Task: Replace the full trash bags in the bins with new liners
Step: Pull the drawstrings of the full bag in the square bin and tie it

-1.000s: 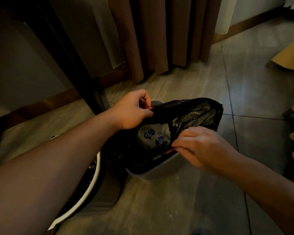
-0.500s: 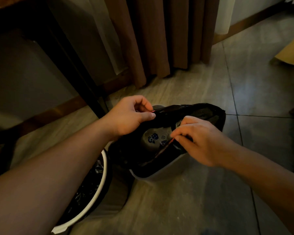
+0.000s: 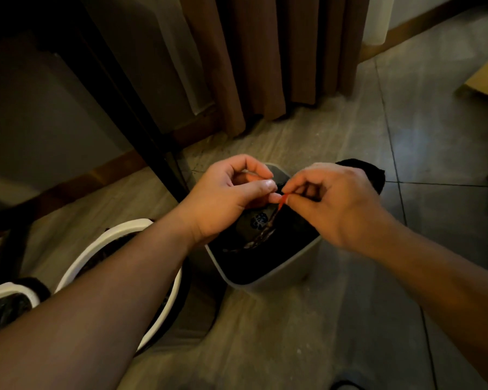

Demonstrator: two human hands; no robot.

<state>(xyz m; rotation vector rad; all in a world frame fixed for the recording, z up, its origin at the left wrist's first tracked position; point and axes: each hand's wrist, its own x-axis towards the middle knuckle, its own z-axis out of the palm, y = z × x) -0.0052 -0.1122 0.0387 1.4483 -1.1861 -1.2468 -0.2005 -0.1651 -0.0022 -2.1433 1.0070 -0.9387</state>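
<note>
In the head view, a grey bin with a square shape and rounded corners stands on the floor tiles, in the middle of the picture. A black trash bag sits inside it; the plastic is thin, shiny and wrinkled, and one part hangs over the far right corner of the bin. Inside the bag I see a pale package with a blue print. What else is in the bag I cannot tell, it is too dark.

Both hands are above the bin opening, with their fingertips almost touching. The left hand has its fingers curled, and its thumb and forefinger pinch the gathered top of the bag. The right hand is also curled and pinches a red drawstring, which runs down from the fingers as a thin band into the crumpled edge of the bag.

To the left, under my left forearm, is a round bin with a smooth white rim and a dark liner inside. A second white-rimmed container shows at the lower left edge and also holds something black.

Behind, a brown curtain hangs in soft vertical folds, and a dark table leg stands at a slant.
</note>
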